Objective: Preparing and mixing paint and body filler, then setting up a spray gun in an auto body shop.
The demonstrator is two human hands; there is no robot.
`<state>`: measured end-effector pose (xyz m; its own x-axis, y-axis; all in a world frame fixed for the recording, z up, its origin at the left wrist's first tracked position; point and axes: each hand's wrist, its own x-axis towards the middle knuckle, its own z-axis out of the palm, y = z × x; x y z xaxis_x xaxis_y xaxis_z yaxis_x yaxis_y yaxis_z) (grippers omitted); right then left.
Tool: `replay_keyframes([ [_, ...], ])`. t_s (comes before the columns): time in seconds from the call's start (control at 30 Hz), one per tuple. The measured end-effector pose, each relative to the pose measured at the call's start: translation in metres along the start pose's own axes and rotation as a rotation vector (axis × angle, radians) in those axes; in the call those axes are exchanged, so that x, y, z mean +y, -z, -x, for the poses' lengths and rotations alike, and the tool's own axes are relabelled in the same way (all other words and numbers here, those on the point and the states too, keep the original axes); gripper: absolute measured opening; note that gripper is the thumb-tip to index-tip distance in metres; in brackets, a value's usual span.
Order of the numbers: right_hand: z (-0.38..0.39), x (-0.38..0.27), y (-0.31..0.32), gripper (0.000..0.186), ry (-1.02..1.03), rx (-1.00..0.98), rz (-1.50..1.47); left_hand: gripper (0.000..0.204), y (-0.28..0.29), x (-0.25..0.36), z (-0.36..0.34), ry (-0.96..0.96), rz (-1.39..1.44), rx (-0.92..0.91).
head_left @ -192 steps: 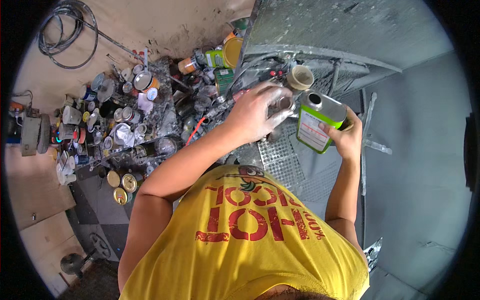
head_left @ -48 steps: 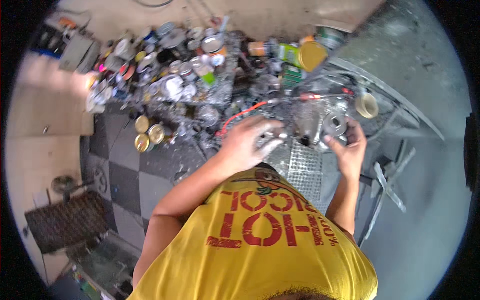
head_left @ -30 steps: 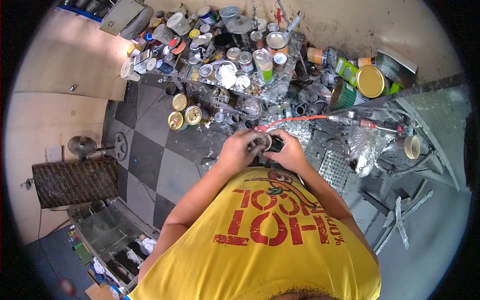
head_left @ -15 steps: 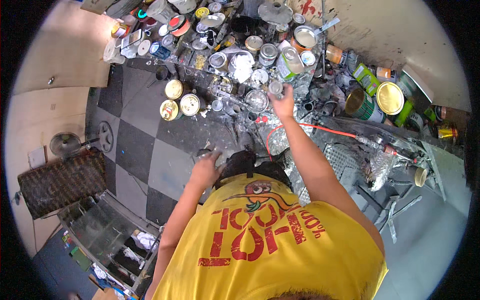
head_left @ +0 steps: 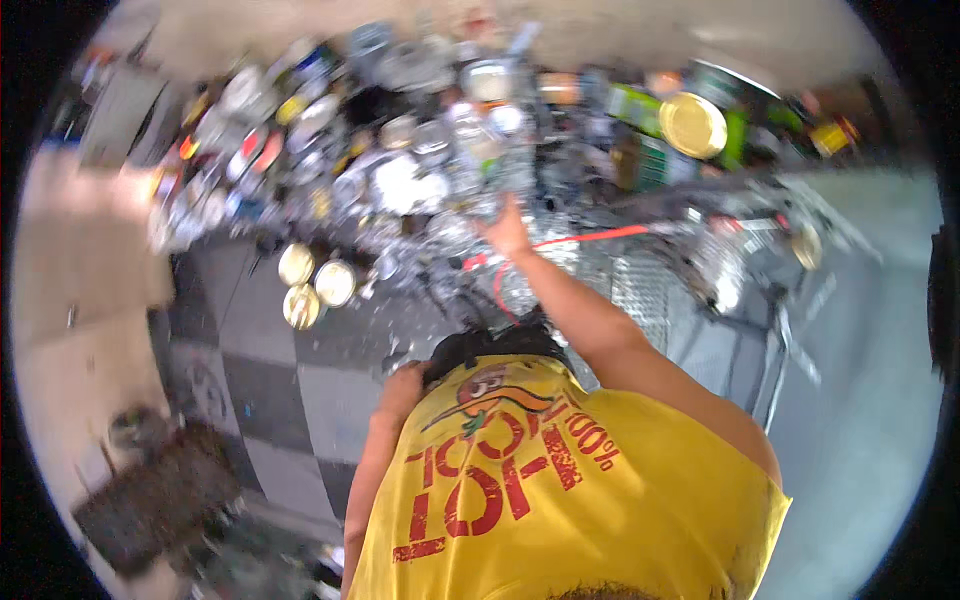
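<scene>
My right hand (head_left: 508,230) reaches over the cluttered bench edge, beside clear and silvery containers (head_left: 470,150). Its fingers are smeared by motion, so I cannot make out whether anything is in them. Close to my waist, on the left, is my left hand (head_left: 403,386); its fingers are blurred and partly hidden. Just left of the bench's near edge, three cans with pale gold tops stand together, among them an open-looking can (head_left: 335,284). A crumpled white rag or paper (head_left: 402,182) lies among the tins.
An orange-red hose (head_left: 590,238) runs rightward from beside my right forearm. Large tins, one with a gold lid (head_left: 693,125), crowd the back right. A dark woven mat (head_left: 155,505) and a fan (head_left: 140,428) are at the left, by the checkered floor (head_left: 265,400).
The view has swung and blurred. My right hand, earlier at a small round container, now shows none clearly. My left hand has drawn in against my waist.
</scene>
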<state>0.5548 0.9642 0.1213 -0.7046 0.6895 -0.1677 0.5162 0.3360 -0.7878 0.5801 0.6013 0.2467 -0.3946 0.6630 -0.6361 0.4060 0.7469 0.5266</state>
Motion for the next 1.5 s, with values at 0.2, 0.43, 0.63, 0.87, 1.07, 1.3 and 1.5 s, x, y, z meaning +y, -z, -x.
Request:
replay_keyframes([
  [0.2, 0.115, -0.005, 0.143, 0.067, 0.048, -0.066, -0.337, 0.026, 0.037, 0.111, -0.086, -0.262, -0.007, 0.024],
  [0.43, 0.149, 0.018, 0.323, 0.043, 0.092, 0.518, -0.446, 0.046, 0.018, 0.320, -0.214, -0.846, 0.120, 0.286],
  [0.63, 0.119, 0.064, 0.434, 0.061, -0.120, 0.779, -0.366, 0.055, -0.020, 0.423, -0.304, -0.662, 0.314, 0.066],
  [0.87, 0.076, 0.080, 0.460, 0.056, -0.085, 0.809, -0.162, 0.028, -0.054, 0.444, -0.285, -0.611, 0.537, 0.132],
  [1.07, 0.067, 0.085, 0.469, 0.047, -0.199, 0.909, -0.236, 0.037, -0.093, 0.459, -0.225, -0.638, 0.449, 0.437],
  [1.3, 0.133, 0.074, 0.490, 0.025, -0.217, 0.935, -0.175, 0.035, -0.156, 0.451, -0.138, -0.659, 0.534, -0.006],
  [1.5, 0.242, 0.025, 0.473, 0.024, -0.229, 0.886, 0.017, 0.052, -0.132, 0.409, -0.110, -0.745, 0.421, -0.417],
])
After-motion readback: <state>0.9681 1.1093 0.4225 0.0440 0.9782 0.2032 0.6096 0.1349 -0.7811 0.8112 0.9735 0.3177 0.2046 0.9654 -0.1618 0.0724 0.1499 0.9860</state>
